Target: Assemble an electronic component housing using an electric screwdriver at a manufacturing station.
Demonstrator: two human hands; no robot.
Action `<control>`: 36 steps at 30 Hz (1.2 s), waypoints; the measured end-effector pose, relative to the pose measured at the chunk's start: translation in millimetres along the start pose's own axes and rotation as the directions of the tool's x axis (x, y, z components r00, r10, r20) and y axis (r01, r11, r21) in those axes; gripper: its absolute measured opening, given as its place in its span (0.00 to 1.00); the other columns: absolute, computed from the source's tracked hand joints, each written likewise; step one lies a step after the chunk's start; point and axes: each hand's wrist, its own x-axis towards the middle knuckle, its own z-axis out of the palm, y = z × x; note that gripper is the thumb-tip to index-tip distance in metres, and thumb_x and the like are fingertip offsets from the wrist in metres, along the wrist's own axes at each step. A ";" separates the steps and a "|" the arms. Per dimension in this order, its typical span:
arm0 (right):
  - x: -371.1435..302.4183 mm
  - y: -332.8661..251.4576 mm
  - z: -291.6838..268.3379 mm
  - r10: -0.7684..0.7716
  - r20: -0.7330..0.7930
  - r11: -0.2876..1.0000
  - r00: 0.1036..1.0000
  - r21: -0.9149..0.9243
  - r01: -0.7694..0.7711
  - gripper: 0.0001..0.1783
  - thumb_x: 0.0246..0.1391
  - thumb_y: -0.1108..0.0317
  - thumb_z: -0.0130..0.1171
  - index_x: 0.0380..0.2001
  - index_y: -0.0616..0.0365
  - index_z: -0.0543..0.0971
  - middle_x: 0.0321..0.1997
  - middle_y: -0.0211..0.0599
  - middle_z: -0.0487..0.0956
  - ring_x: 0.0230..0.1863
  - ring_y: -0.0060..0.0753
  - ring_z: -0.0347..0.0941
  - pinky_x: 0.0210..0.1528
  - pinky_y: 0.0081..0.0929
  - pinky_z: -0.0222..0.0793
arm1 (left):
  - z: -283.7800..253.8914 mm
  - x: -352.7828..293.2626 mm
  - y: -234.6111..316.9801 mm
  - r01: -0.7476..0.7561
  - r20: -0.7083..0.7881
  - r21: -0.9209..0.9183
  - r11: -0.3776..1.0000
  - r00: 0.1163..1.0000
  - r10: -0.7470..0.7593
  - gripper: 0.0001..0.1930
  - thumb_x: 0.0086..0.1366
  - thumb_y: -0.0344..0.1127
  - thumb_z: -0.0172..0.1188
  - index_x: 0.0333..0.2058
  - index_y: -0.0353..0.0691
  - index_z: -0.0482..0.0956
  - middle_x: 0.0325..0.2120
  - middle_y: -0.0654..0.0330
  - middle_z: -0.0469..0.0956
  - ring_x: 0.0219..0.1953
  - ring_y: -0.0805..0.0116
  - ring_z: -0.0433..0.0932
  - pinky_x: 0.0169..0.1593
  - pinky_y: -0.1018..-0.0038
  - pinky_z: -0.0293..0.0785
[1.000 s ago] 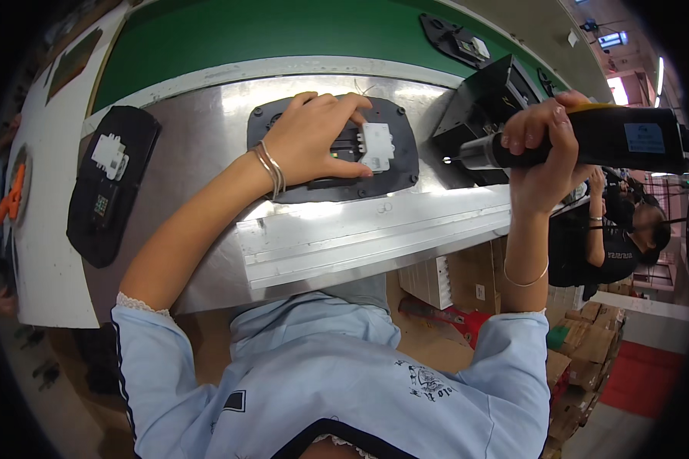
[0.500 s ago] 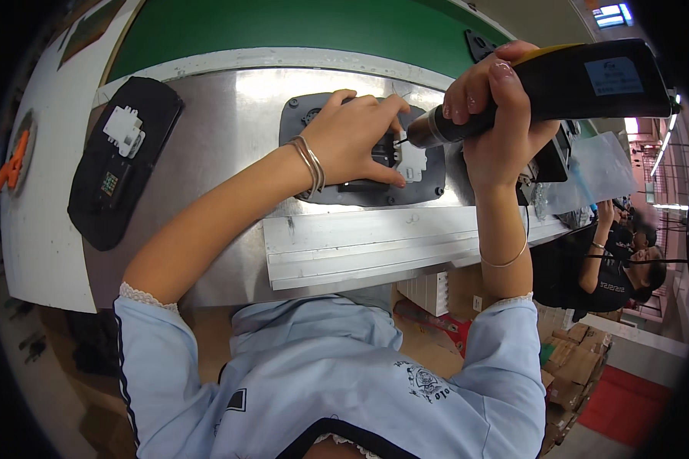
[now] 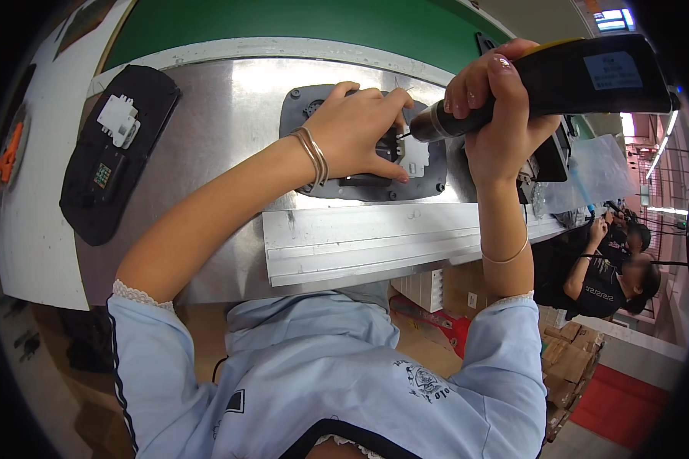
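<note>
In my right hand (image 3: 505,115) is a black and yellow cordless electric screwdriver (image 3: 589,76), its fingers wrapped round the grip. The thin bit points left at a white plastic part (image 3: 415,157); whether its tip touches the part or a screw, I cannot tell. That part sits on a dark grey plastic housing (image 3: 298,115), which lies on the metal worktop. My left hand (image 3: 356,130) reaches over the housing. Its thumb and fingers span the white part, holding it at its near and far ends, and the palm hides some of the housing.
A second dark housing (image 3: 119,168) with a white part lies at the left. Beside it is an orange-handled tool (image 3: 9,153). A white metal rail (image 3: 360,243) runs along the near worktop edge. Plastic bags (image 3: 593,172) lie to the right, and co-workers (image 3: 616,275) sit beyond.
The view has shifted slightly, and the left-hand housing appears a little further left. Both hands stay at the housing, and the screwdriver is still at the white part.
</note>
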 end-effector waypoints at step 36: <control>-15.5 -52.3 -146.7 -0.194 -0.325 0.951 0.926 -0.294 0.096 0.07 0.52 0.77 0.48 0.36 0.63 0.68 0.16 0.34 0.64 0.15 0.28 0.62 0.20 0.26 0.61 | -4.7 1.1 5.3 -0.009 0.000 0.041 0.999 1.000 0.009 0.42 0.41 0.60 0.71 0.50 0.41 0.66 0.39 0.62 0.80 0.49 0.62 0.73 0.62 0.62 0.54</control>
